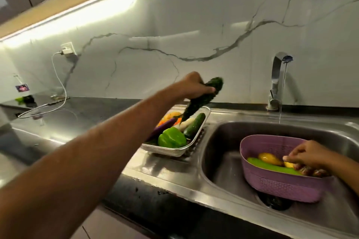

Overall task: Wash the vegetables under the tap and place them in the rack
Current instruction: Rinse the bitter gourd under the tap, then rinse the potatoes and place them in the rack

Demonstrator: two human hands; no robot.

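Bumpy dark-green bitter gourd [202, 99] hangs tilted in the left hand [191, 86], fingers [208, 89] clasped round it, above the steel mesh rack [175, 151] of vegetables. At four o'clock, the right hand [308, 154] reaches into the purple plastic basket [279, 184], its fingers pinching a yellow vegetable [288, 164]; the tap [276, 81] runs.

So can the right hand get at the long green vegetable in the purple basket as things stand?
Probably yes. The right hand is already inside the purple basket, fingers on a yellow piece right beside the long green vegetable, which lies uncovered on top.
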